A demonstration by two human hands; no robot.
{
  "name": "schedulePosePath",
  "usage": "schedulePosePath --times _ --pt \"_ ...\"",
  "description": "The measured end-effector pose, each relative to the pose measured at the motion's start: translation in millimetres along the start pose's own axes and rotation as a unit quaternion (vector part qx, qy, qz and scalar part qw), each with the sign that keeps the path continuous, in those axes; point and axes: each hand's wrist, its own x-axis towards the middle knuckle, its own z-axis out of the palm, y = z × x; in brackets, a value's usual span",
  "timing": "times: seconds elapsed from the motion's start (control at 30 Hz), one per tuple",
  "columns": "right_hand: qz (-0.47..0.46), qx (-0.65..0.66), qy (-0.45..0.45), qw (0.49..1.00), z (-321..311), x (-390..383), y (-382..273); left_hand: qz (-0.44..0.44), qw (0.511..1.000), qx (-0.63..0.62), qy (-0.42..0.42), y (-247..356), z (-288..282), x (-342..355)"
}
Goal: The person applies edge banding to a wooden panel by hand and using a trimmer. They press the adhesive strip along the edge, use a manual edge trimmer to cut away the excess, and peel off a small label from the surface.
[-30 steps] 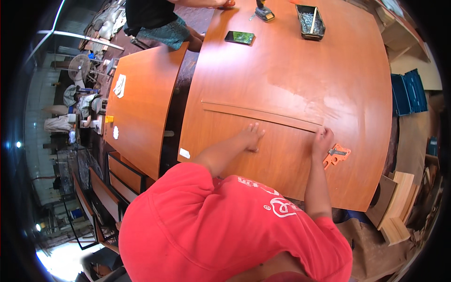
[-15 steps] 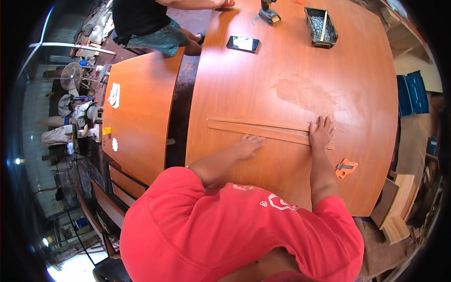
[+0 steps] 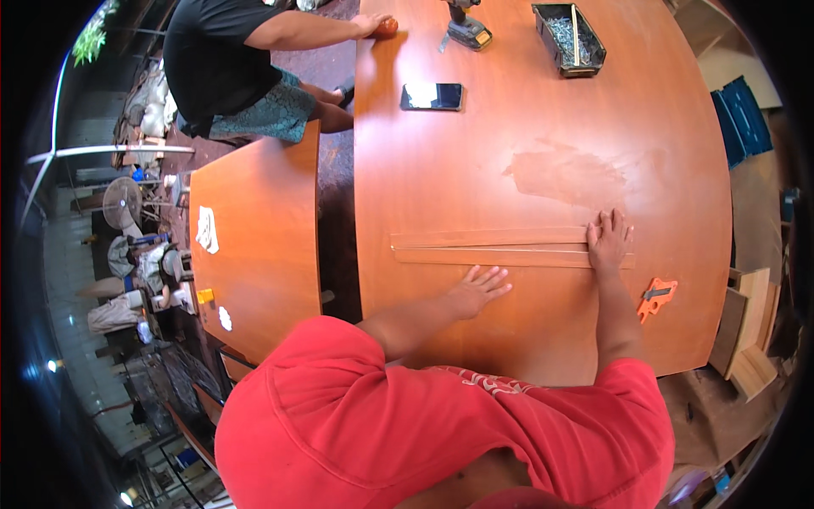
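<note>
Resting on strips [image 3: 509, 257] | right hand [image 3: 609, 242]: flat, unclenched | left hand [image 3: 481, 290]: splayed nearby, unclenched

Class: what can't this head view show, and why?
Head view:
Wooden strips, part under the right hand: covered by it.
Left hand, palm: hidden by its back.
Cordless drill, top: cut off by upper edge.
Co-worker, head: cut off likewise.
Metal pieces: too small to identify.

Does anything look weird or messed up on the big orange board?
Yes: a dull, ragged-edged patch on the big orange board, just beyond the right hand. It looks odd because much of the wood around it is smooth and shiny. I can't tell if it's wet, dusty or worn.
</note>
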Motion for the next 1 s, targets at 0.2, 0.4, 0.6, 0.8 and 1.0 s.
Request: schedulePosePath --times 0.2,0.4,0.6,0.8,1.0 --pt "-0.013 -0.003 0.038 0.999 1.5 -5.1 2.7 0.0 1.0 0.01 -0.021 4.6 -9.0 0.5" --pt "0.001 0.013 0.045 0.999 -1.6 -6.0 2.9 0.006 0.998 0.009 -0.061 10.2 -18.9 3.9" --pt "0.014 -0.001 0.022 1.0 -0.7 -5.3 0.0 -0.012 0.996 0.035 -0.084 16.6 -28.3 1.9" --pt "0.018 -0.021 0.033 0.999 -2.2 -7.2 1.1 -0.014 0.995 0.019 -0.098 18.5 -32.9 1.4" --pt "0.013 -0.02 0.02 1.0 -0.2 -5.5 0.2 -0.022 0.993 0.018 -0.117 15.6 -34.0 6.7"
